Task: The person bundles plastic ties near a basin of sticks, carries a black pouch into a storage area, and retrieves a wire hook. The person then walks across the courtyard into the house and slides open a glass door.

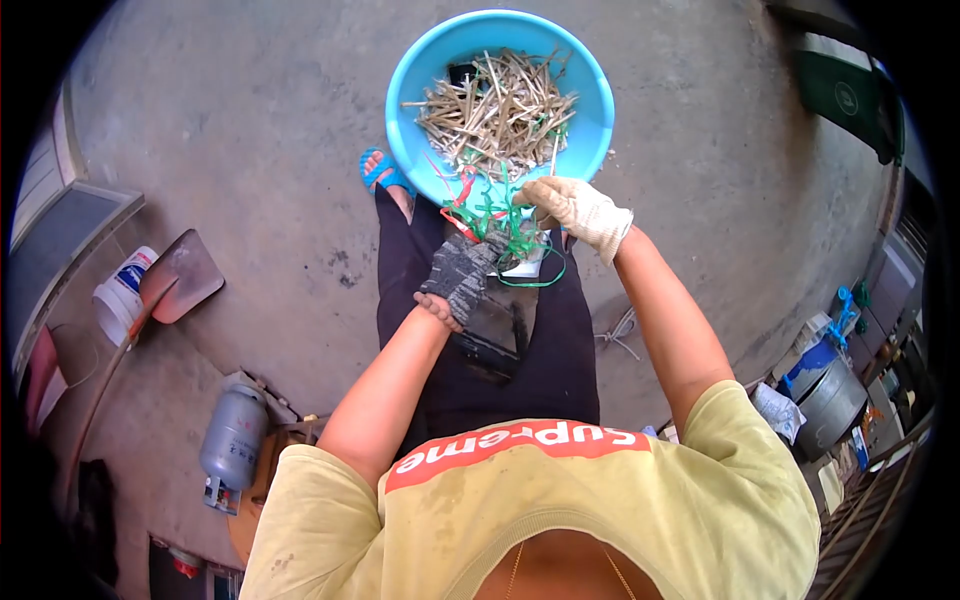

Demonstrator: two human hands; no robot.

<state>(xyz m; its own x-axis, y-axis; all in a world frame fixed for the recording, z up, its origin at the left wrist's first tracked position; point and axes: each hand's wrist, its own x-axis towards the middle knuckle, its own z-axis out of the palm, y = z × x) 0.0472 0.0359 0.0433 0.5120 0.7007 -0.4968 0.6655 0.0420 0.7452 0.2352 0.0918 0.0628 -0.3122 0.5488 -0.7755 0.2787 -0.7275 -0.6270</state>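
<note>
One tangle of green strips (517,240) lies mid-frame, left hand (462,272) clamped on it, right hand (580,210) just beside, grip unclear, nearer the jumbled sticks (500,112) in the basin (402,105), upper centre.

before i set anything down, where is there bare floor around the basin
Bare floor lies between the basin and the shovel, and between the basin and the green bin. It is crowded by the gas bottle, the metal pot, and the basin's near edge, where left hand and right hand handle tangled string.
</note>
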